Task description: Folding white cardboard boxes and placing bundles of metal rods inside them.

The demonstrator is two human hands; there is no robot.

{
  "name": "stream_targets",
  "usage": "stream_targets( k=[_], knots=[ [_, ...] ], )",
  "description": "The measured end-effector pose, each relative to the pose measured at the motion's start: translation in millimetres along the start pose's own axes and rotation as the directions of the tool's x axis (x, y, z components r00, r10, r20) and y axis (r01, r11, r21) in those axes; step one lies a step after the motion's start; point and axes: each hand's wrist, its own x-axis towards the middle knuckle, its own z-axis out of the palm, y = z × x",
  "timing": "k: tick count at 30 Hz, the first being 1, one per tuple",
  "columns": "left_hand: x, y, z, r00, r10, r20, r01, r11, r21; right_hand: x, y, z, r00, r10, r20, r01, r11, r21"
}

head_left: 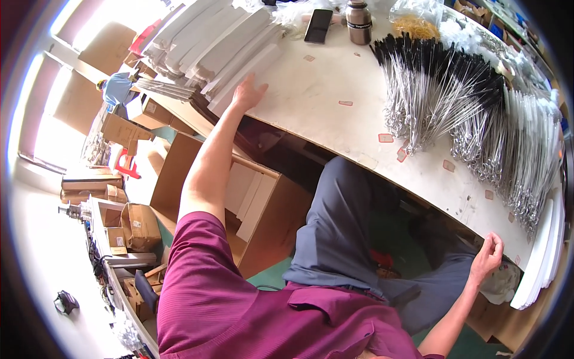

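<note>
My left hand (248, 94) is at the table's left edge, fingers spread, beside the nearest of the long white boxes (239, 84); I cannot tell whether it touches that box. Nothing shows in its grasp. At the table's front right edge my right hand (489, 256) has its fingers curled together, with nothing visible in them. Close to it stand flat white cartons (535, 263). Thin wire brushes (418, 90) with black bristles and looped ends lie fanned out on the right of the table. White brushes (526, 143) are piled beyond them.
On the white table (317, 96) a black phone (318, 26) and a metal bottle (359, 24) stand at the back, near a bag of yellow bands (415, 27). An open cardboard box (269, 209) is below the left edge. Another person (116, 90) is far left.
</note>
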Motion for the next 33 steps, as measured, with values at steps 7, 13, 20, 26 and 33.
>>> stream_targets(
  k=[7,13,20,26,33],
  knots=[
    [31,-2,10,0.955,-0.216,0.206,0.261,0.938,-0.229,0,-9,-2,0.999,0.046,0.023,-0.044,0.996,-0.076],
    [40,7,62,0.968,-0.11,0.224,0.115,0.993,-0.008,-6,-14,-14,0.994,0.092,-0.055,-0.094,0.995,-0.024],
    [23,-18,85,0.999,0.044,0.003,-0.041,0.953,-0.299,7,4,-69,0.982,0.063,-0.181,-0.1,0.974,-0.203],
    [-65,128,48,0.946,0.307,-0.101,-0.319,0.832,-0.454,26,61,-178,0.979,-0.021,-0.203,-0.163,0.514,-0.842],
    [-182,228,-19,0.952,0.306,0.003,-0.273,0.852,-0.448,47,129,-197,0.973,-0.136,-0.188,-0.101,0.479,-0.872]
  ],
)
